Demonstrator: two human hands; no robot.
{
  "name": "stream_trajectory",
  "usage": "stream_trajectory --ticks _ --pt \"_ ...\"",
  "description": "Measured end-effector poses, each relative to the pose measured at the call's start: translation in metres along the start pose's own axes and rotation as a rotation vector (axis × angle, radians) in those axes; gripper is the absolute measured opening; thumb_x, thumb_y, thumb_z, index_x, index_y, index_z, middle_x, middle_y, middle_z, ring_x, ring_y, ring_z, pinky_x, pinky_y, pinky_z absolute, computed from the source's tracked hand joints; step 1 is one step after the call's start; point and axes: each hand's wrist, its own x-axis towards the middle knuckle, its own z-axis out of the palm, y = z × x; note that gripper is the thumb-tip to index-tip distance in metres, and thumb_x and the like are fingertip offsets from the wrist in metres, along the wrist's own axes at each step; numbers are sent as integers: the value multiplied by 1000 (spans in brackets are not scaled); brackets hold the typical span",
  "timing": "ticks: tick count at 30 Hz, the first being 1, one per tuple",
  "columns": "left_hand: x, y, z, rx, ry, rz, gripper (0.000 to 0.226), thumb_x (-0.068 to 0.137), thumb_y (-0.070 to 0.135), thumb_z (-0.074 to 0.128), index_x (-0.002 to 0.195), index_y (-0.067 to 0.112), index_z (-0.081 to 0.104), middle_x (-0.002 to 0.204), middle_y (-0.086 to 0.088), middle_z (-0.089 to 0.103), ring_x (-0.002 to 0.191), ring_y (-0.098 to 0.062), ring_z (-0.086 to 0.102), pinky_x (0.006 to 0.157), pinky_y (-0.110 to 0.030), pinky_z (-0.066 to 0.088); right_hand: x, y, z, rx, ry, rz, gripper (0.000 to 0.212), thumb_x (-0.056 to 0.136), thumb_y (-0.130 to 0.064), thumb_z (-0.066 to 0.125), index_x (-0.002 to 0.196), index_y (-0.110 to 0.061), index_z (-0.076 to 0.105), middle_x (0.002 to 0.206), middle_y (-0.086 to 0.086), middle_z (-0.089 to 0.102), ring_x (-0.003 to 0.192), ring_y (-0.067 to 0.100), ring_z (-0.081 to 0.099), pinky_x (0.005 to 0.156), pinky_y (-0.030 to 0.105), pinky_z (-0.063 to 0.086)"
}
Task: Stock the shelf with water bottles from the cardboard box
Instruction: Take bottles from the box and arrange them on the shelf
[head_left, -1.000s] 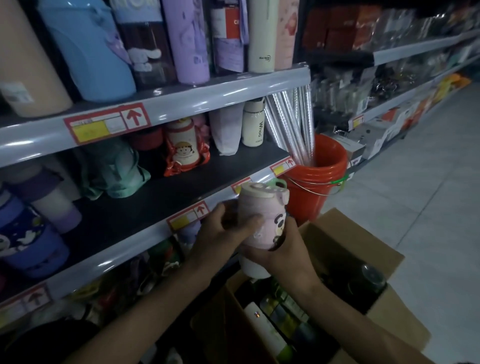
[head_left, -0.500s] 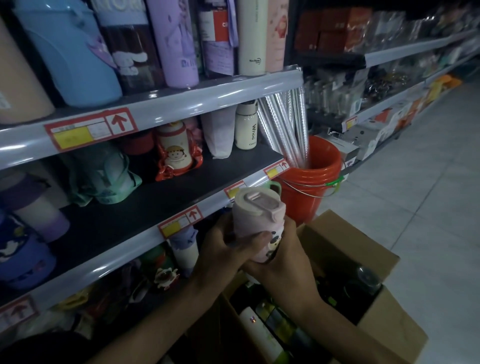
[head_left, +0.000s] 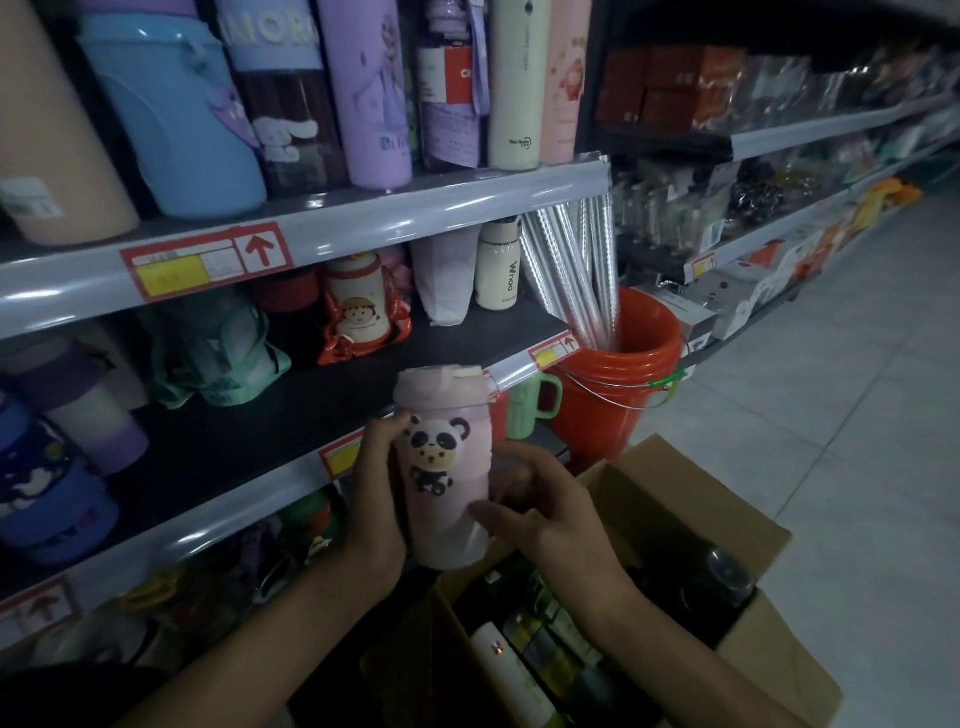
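**Setting.** Shop aisle, dim light. Pale tiled floor (head_left: 857, 389) on the right. Grey metal shelving runs along the left and on down the aisle, and the middle shelf (head_left: 249, 441) has a dark board.

**Item in hand.** Pink bottle (head_left: 447, 467) with a panda figure on the front and a pale flip lid. It is upright, held in the air in front of the middle shelf's edge and above the near-left corner of the cardboard box (head_left: 769, 670). The left hand (head_left: 376, 499) grasps its left side with fingers curled round it. The right hand (head_left: 540, 509) clasps the lower right side, thumb across the front.

**Box contents.** Flaps open. A white bottle (head_left: 514, 670), a dark bottle with a round cap (head_left: 719, 577) and several others lie inside.

**Shelf stock.**
- Top shelf: blue jug (head_left: 176, 119), purple bottle (head_left: 369, 93) and tall cream flask (head_left: 514, 88).
- Middle shelf: a bottle with a cartoon child in red wrapping (head_left: 361, 312), and a small cream flask (head_left: 496, 275).
- Below: a green mug (head_left: 530, 400).

**Floor stock.** A red bucket (head_left: 613, 395) beside the shelf end holds silver rods (head_left: 576, 270).

**Labels.**
- Red-framed price tags (head_left: 205, 260) on the shelf edges each have a yellow panel and a red up-arrow; the print is too small to read.
- The dark bottle with a white cartoon dog (head_left: 288, 104) shows the letters "MOR".
- A red label next to the tall cream flask shows "CI".
- The small cream flask carries vertical lettering that cannot be read with certainty.
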Motion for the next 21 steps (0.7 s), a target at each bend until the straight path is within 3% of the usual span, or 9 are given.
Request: stream_trajectory --ticks 4,7,9,13,15,18,21 --pt "-1 6 -9 -77 49 67 43 98 46 45 84 19 75 88 -4 77 81 -19 72 67 -29 54 -1 -7 12 38 -41 3 40 83 -19 82 119 -25 66 104 0 73 100 15 71 89 44 60" --pt "-9 18 -11 -89 27 67 66 103 42 35 52 21 71 61 2 69 56 -9 66 50 -19 50 -2 -13 21 51 -101 7 36 85 -24 78 119 -26 65 106 -9 74 101 7 71 87 35 61" --pt "-13 25 -20 -85 45 62 68 103 41 33 47 24 68 57 5 66 53 -7 63 49 -19 49 -2 -18 32 56 -148 -6 43 79 -30 78 119 -23 65 108 -8 75 101 8 72 86 33 62" --pt "-14 34 -46 -92 111 115 52 101 41 38 74 17 76 78 -6 74 72 -16 70 63 -25 57 0 -21 60 40 -185 -41 50 67 -31 84 112 -20 66 100 -3 78 94 11 74 79 28 61" --pt "-20 42 -57 -83 125 129 49 99 44 41 90 12 77 94 -12 77 86 -22 72 75 -32 58 3 -20 75 3 -171 -72 47 69 -23 88 110 -22 65 93 -11 76 87 6 73 74 22 59" --pt "-26 51 -74 -45 171 128 55 98 45 45 115 1 73 112 -19 75 108 -33 69 94 -42 54 9 -20 96 -39 -202 -79 47 73 -13 88 111 -25 64 92 -18 74 85 2 71 69 17 57" --pt "-28 59 -89 -7 171 162 66 89 53 55 128 0 66 122 -24 70 122 -41 62 111 -55 45 20 -22 114 -60 -267 -78 46 74 -13 89 113 -22 68 95 -10 78 86 6 74 65 18 57"
